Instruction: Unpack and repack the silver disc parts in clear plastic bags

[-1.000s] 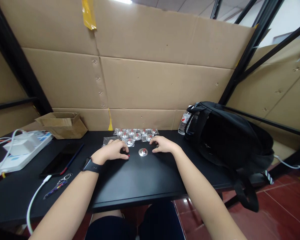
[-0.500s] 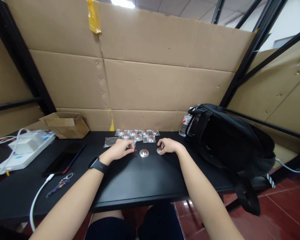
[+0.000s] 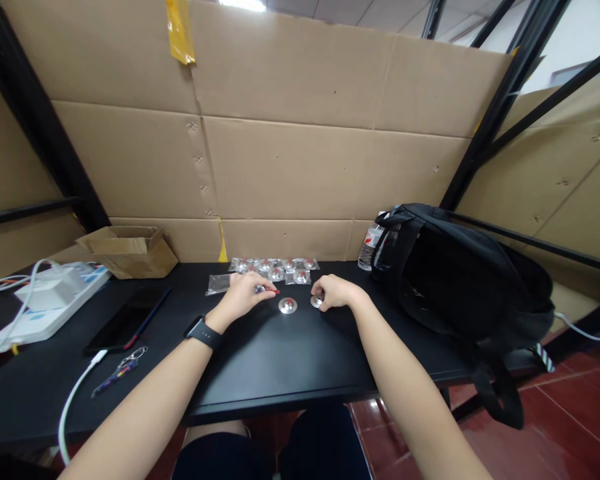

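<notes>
Small round silver discs with red centres are held: one (image 3: 261, 289) pinched in the left hand (image 3: 243, 299), another (image 3: 317, 301) under the right hand's (image 3: 336, 292) closed fingers, flanking a third (image 3: 287, 305) on the black bench (image 3: 280, 360). A loose pinch could let one roll away.

silver disc (image 3: 287, 305) with red centre on black table (image 3: 280, 360). clear packets (image 3: 275, 269) at 12 o'clock of it hold silver-and-red parts. black backpack (image 3: 450, 280) at 3 o'clock, black watch (image 3: 203, 331), white power strip (image 3: 40, 300) at 9 o'clock, brown cardboard wall (image 3: 300, 153), yellow tape (image 3: 179, 30).
</notes>
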Demonstrator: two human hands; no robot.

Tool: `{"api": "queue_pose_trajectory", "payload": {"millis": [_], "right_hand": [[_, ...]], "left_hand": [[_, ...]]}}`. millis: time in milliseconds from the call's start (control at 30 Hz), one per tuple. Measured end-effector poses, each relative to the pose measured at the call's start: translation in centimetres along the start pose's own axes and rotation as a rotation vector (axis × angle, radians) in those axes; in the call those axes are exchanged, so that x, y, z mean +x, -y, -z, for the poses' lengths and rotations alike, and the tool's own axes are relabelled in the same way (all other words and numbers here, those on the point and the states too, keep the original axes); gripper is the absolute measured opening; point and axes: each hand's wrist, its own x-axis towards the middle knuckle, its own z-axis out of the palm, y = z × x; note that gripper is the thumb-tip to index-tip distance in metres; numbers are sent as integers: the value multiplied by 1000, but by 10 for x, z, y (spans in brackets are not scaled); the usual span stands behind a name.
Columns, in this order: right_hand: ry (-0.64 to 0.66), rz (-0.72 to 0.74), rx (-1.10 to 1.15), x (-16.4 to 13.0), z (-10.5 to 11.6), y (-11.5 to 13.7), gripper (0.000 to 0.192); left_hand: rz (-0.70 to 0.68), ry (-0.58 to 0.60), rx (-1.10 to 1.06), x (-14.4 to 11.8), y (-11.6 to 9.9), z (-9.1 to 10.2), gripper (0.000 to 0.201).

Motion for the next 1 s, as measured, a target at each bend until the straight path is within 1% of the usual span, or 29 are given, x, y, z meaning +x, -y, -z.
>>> {"api": "queue_pose_trajectory", "payload": {"millis": [100,200,267,367,500,600,800,1000], "right_hand": [[-171,68,112,2,-3,4,52],[-344,231,374,5,-8,19,52],[-405,334,573,7,-13,34,51],[-427,418,812,11,-22,56,50],[-423,422,966,14,-33,71,51],[-423,396,1026,16,-37,74,53],[-437,371,1063,16,-39,75,51],[-421,340,1150,18,-44,75,45]], "left_hand": [[7,-55,24,0,0,-3,15],[36,-154,50,0,-3,-6,15],[43,-211,49,0,-6,-7,14],[29,-275,13,0,-8,-9,12],[0,-321,-32,1,-7,-13,10],[0,-336,-18,1,-9,-14,9],[19,-379,64,-1,-16,-13,8],[-32,-408,178,-3,-20,-13,8]]}}
